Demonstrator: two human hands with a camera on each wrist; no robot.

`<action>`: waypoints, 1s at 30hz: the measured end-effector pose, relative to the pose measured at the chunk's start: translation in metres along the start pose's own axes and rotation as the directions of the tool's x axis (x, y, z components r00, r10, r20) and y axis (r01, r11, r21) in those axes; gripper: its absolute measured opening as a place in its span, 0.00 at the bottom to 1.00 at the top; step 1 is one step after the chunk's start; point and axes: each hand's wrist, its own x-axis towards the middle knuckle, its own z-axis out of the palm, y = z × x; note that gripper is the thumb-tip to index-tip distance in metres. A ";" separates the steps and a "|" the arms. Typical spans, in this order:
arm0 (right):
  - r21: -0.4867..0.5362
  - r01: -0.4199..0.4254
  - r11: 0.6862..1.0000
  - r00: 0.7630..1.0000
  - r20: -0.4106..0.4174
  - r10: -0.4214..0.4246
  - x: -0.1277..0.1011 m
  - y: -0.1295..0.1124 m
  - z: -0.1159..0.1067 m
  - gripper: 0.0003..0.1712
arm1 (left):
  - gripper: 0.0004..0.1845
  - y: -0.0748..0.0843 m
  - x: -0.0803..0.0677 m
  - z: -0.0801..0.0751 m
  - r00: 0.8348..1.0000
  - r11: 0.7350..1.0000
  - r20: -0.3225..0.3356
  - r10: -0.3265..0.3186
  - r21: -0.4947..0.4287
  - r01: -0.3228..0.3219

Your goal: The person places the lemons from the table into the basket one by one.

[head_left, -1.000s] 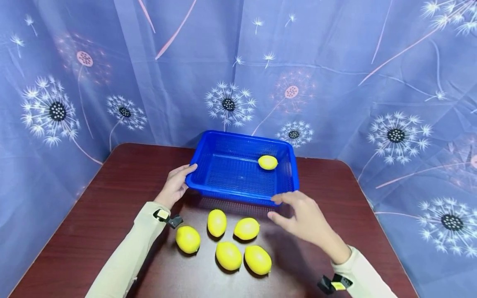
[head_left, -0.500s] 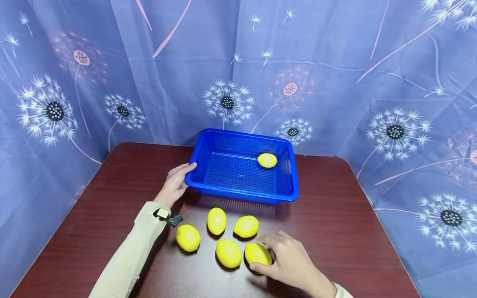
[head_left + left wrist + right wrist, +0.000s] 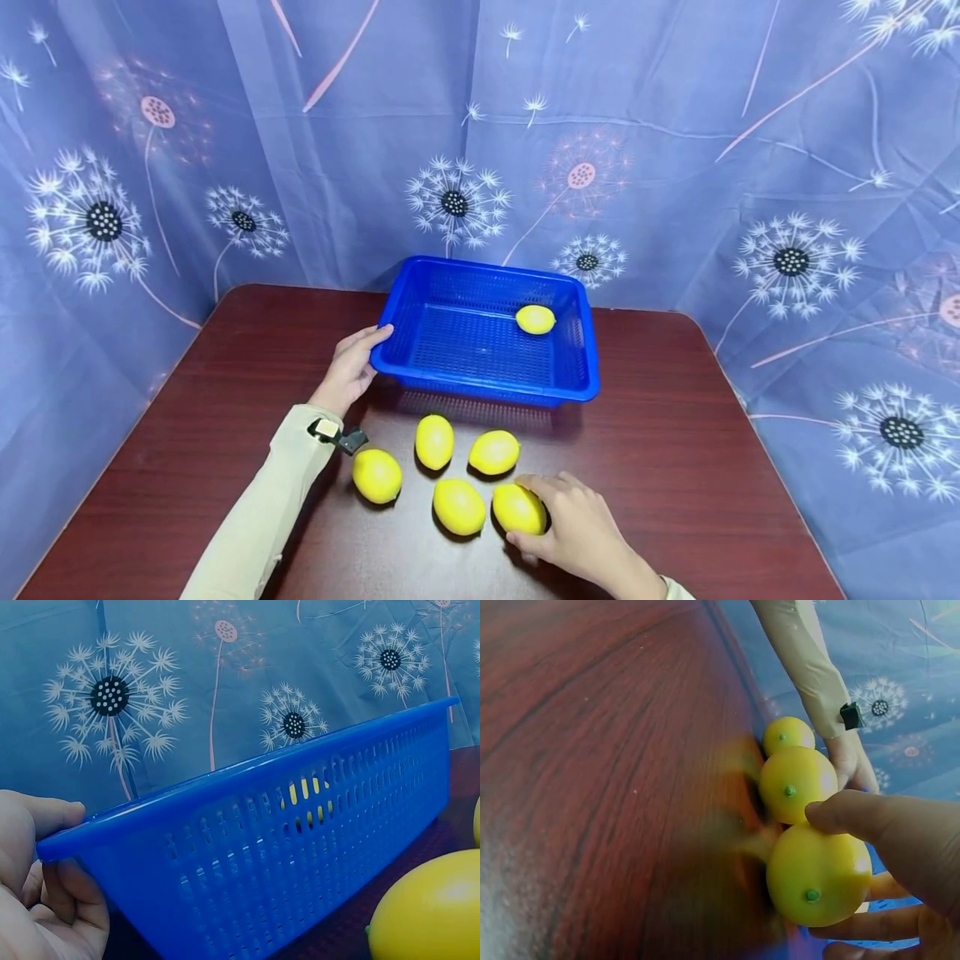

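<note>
A blue mesh basket point(image 3: 480, 385) stands at the table's far middle with one lemon point(image 3: 536, 319) inside near its right wall. My left hand point(image 3: 351, 367) grips the basket's left front corner point(image 3: 75, 840), thumb over the rim. Several lemons lie in front of the basket. My right hand point(image 3: 570, 521) curls round the nearest right lemon point(image 3: 517, 508), thumb and fingers on it point(image 3: 817, 874). Close by on the table lie another lemon point(image 3: 458, 506), a lemon point(image 3: 494, 452) behind it and the left one point(image 3: 377, 475).
The dark wood table point(image 3: 675, 467) is ringed by a blue dandelion-print curtain point(image 3: 675, 167) close behind and at both sides. A lemon point(image 3: 434, 441) lies just in front of the basket. Bare tabletop lies to the right of the basket.
My right hand came down from the basket's front right corner to the nearest right lemon and closed round it. The left hand has stayed on the basket's corner.
</note>
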 end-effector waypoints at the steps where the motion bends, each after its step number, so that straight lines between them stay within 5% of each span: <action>1: 0.014 -0.009 1.000 1.000 0.006 0.009 0.000 0.001 0.000 0.33 | 0.04 0.000 0.000 0.000 1.000 1.000 0.001 0.002 -0.001 -0.002; 8: 0.138 -0.051 0.989 0.999 0.005 0.051 0.003 0.009 -0.013 0.30 | 0.07 0.001 -0.001 0.000 1.000 1.000 0.009 -0.002 0.016 0.002; 15: 0.241 0.035 0.970 0.999 0.000 -0.037 0.012 0.022 -0.042 0.30 | 0.13 0.002 -0.001 0.000 1.000 0.999 -0.002 -0.011 0.042 0.011; 23: 0.234 0.144 0.962 0.988 0.022 -0.154 0.036 0.032 -0.091 0.30 | 0.20 0.003 0.001 0.000 1.000 0.997 -0.011 -0.008 0.075 0.009; 30: 0.143 0.220 0.965 0.974 0.026 -0.226 0.062 0.038 -0.128 0.29 | 0.08 -0.001 0.000 -0.002 1.000 0.999 -0.014 -0.013 0.030 0.013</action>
